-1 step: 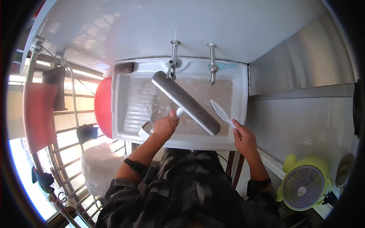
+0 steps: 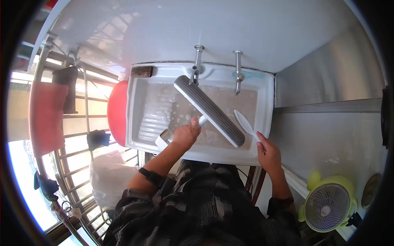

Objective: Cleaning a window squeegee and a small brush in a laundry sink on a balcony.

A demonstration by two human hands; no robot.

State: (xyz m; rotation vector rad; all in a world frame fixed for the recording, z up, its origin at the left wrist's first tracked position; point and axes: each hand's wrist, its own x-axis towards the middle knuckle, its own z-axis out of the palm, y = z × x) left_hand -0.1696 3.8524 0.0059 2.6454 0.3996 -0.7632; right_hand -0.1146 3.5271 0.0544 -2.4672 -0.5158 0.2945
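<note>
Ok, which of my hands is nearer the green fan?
Right. Your right hand is at the front right corner of the sink, ahead and left of the green fan. Your left hand is farther left, over the sink, holding the stem of the grey mop head.

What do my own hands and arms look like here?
Your left hand and right hand are ungloved. Dark checked sleeves stop well short of them. A black strap crosses the left forearm; the right has a dark band or cuff, unclear which.
</note>
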